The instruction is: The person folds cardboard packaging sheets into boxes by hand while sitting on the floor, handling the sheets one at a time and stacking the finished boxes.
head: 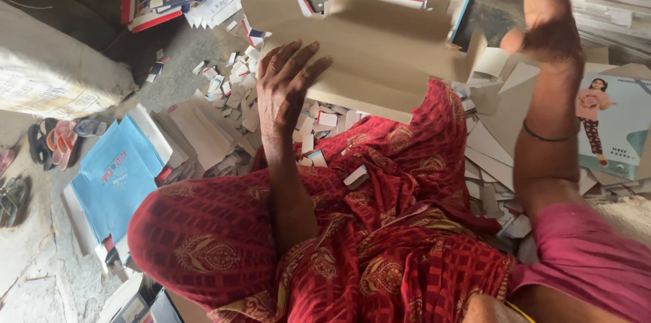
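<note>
**Inspector:** Nearest item first?

**Assistant:** A lap covered in red patterned cloth (380, 228), with one small white card scrap (355, 176) lying on it, below and to the right of the left hand.

**Inspector:** The left hand?

**Assistant:** The left hand (285, 86) is spread, fingers apart, pressed flat against the left edge of a brown cardboard sheet (380, 45). It steadies the sheet rather than clamping it.

**Inspector:** Where does the sheet sit?

**Assistant:** Above the knees, between both hands, folded in wide panels.

**Inspector:** The right hand?

**Assistant:** The right hand (542, 11) is raised past the sheet's right edge, a thin bangle (546, 137) on the forearm below it. Motion blur; I cannot tell whether its fingers grip the sheet.

**Inspector:** Surroundings?

**Assistant:** Left of the left hand, a blue printed sheet (115, 177) on the floor, and sandals (57, 140) further out. Beyond it, scattered white offcuts (234, 89). Right of the right forearm, a printed carton panel with a figure (610, 123).
</note>
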